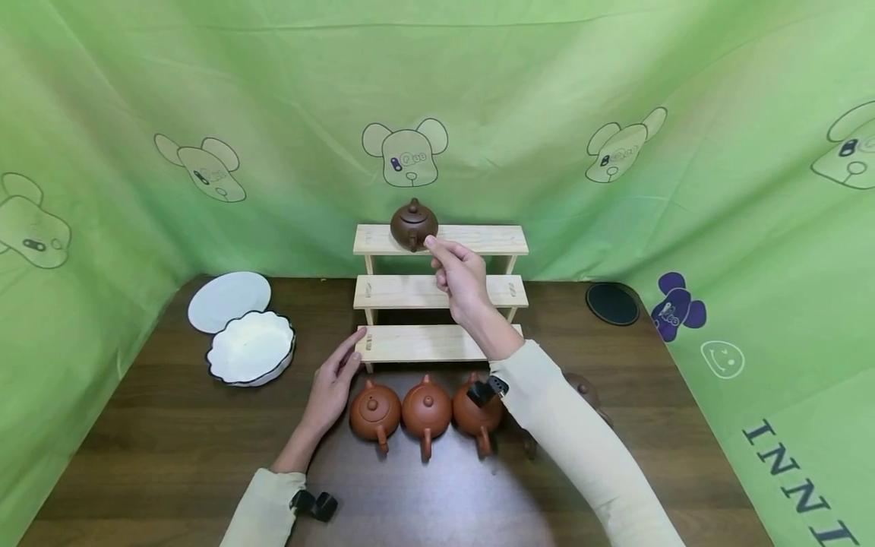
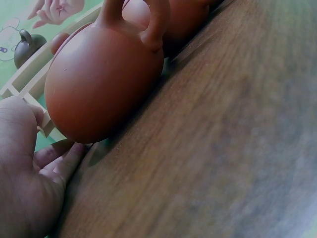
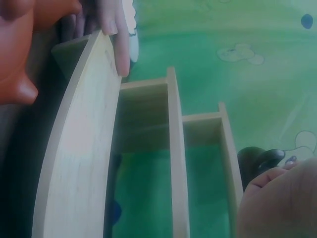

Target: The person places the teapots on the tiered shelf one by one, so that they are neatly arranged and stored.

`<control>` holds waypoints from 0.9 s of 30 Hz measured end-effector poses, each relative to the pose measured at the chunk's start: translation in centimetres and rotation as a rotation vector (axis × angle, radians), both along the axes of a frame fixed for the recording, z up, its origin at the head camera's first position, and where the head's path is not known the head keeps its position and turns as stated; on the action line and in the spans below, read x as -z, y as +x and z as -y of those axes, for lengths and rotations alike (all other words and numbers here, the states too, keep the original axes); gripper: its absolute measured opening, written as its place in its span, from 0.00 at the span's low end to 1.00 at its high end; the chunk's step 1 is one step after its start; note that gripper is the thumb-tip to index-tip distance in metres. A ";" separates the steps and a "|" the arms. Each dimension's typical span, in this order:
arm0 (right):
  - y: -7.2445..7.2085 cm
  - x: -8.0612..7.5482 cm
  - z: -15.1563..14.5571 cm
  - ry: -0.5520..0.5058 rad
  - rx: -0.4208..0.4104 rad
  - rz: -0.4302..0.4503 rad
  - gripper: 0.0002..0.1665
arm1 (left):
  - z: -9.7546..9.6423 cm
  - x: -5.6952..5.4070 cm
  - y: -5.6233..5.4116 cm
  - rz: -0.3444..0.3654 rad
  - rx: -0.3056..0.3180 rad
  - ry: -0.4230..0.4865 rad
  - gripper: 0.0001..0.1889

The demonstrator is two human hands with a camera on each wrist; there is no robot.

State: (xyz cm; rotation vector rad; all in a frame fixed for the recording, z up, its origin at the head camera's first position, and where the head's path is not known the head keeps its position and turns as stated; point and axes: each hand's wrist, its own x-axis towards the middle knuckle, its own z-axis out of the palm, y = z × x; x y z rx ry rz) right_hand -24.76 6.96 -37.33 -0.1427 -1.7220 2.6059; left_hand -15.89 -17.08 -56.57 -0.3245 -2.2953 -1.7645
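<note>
A dark brown teapot (image 1: 413, 220) stands on the top step of a three-step wooden shelf (image 1: 410, 346), its handle toward me. My right hand (image 1: 465, 281) is beside that handle, fingers loosely bent; a gap shows between hand and teapot in the left wrist view. My left hand (image 1: 331, 391) rests with fairly straight fingers on the left end of the lowest step. Before the shelf stand three reddish-brown teapots: a left one (image 1: 372, 414), a middle one (image 1: 427, 414) and a right one (image 1: 475, 418), partly covered by my right wrist camera.
Another dark brown teapot (image 1: 582, 389) is mostly hidden behind my right sleeve. A white plate (image 1: 225, 296) and a scalloped white dish (image 1: 249, 348) lie at the left, with a black round mat (image 1: 612, 304) at the right. A green curtain (image 1: 294, 114) closes off the back.
</note>
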 end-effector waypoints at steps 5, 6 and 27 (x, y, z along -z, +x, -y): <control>0.5 -0.2 -0.3 0.017 0.003 -0.042 0.10 | -0.2 -0.6 0.3 -0.004 0.003 0.017 0.23; 0.6 -0.2 -0.4 0.013 0.002 -0.042 0.10 | -0.2 -0.8 0.4 0.000 0.000 0.023 0.23; 4.5 -0.6 -4.0 -0.041 -0.032 -0.078 0.14 | -0.3 -0.8 0.5 0.012 -0.009 0.009 0.23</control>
